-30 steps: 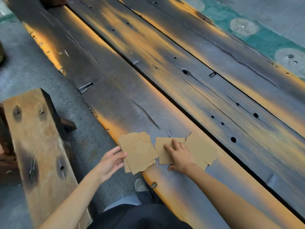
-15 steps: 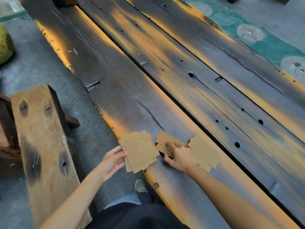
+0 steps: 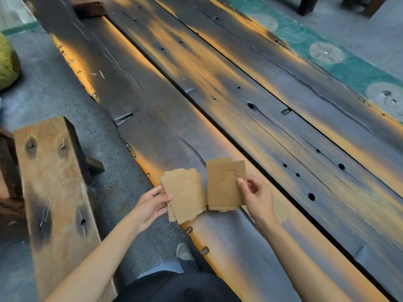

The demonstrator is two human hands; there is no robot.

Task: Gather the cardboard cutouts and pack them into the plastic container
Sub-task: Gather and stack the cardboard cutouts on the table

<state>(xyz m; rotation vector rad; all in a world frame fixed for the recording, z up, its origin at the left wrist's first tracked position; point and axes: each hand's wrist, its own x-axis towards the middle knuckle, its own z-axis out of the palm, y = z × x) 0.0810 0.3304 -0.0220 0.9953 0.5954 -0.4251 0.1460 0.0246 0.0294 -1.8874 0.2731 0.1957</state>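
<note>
A small stack of brown cardboard cutouts (image 3: 185, 197) lies at the near edge of the dark wooden table (image 3: 218, 101). My left hand (image 3: 150, 207) grips its left side. My right hand (image 3: 257, 197) holds a single cardboard cutout (image 3: 224, 184) lifted and tilted up, its left edge close to the stack. More cutouts (image 3: 280, 209) lie flat on the table, mostly hidden behind my right hand and wrist. No plastic container is in view.
A worn wooden bench (image 3: 56, 192) stands to the left, across a strip of grey floor. A yellow-green round object (image 3: 7, 64) sits at the far left edge. A wooden block (image 3: 89, 5) rests at the table's far end.
My right hand has picked the middle cutout off the table and raised it upright beside the stack. My left hand has closed onto the stack's left side. The camera has shifted slightly.
</note>
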